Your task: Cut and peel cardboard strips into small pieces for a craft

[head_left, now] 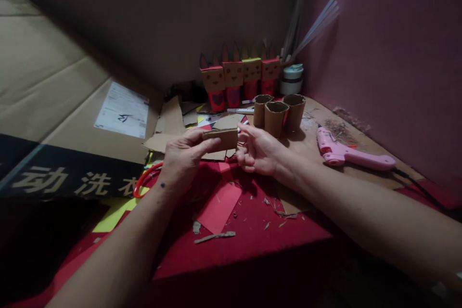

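Note:
My left hand (184, 156) grips a small rectangular cardboard piece (224, 139), thumb on its near face and fingers behind. At the piece's right end my right hand (258, 149) is closed, palm partly turned up, with the fingertips at the cardboard's edge. Both hands hold it just above the front of the table. Below them lies a red paper piece (220, 207) on the red tablecloth (260, 250). Just behind my right hand stand three brown cardboard tubes (276, 118), upright with open tops.
Several cardboard animal figures (233, 74) stand at the back. On the right lies a pink glue gun (352, 151) with a cord; a lidded cup (291, 79) and glue sticks (317, 24) are behind. Red-handled scissors (139, 185) lie left, beside a large carton (68, 72). Scraps litter the cloth.

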`<state>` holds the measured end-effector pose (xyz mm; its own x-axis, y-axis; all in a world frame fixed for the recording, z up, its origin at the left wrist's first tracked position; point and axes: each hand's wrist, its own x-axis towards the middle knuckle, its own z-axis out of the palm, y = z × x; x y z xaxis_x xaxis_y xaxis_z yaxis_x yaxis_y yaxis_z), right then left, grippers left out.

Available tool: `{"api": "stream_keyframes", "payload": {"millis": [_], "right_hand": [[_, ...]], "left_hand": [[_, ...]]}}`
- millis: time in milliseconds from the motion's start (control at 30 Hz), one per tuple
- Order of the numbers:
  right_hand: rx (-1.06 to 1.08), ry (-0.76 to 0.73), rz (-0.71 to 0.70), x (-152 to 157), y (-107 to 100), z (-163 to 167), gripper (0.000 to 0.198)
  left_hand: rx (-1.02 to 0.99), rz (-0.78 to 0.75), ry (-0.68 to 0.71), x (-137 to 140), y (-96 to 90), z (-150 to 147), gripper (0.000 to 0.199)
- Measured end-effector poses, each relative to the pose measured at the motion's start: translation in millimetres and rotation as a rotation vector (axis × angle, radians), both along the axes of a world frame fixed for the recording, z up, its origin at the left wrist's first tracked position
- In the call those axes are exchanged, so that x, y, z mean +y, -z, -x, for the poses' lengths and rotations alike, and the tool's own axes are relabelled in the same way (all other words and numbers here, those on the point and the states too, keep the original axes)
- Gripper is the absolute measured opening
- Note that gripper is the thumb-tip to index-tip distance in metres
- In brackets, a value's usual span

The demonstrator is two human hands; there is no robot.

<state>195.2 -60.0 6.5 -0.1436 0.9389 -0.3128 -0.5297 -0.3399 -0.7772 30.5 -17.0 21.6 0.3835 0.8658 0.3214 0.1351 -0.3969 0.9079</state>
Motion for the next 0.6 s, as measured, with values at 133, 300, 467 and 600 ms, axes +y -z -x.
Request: {"api": "stream_keyframes", "payload": {"millis": [133, 300, 467, 600], "right_hand": [[-0.285, 0.075, -0.249, -8.2, -1.6, 2.1, 0.039], [-0.289, 0.043, -0.514, -11.9, 3.7, 9.1, 0.025], [-0.229, 0.073, -0.574, -6.4, 11.0, 9.5, 0.019], [-0.246, 0.076, -0.541, -6.0, 10.9, 7.7, 0.024]], "left_hand": [[-0.144, 0.18, 0.058, 0.2, -2.7, 2.7, 0.022], [-0.19, 0.277, 0.136, -5.5, -0.7, -1.6, 0.023], [-0.148, 0.294, 0.157, -6.3, -1.8, -0.6, 0.02], [-0.123, 0.29, 0.151, -5.4, -2.3, -0.2, 0.019]]}}
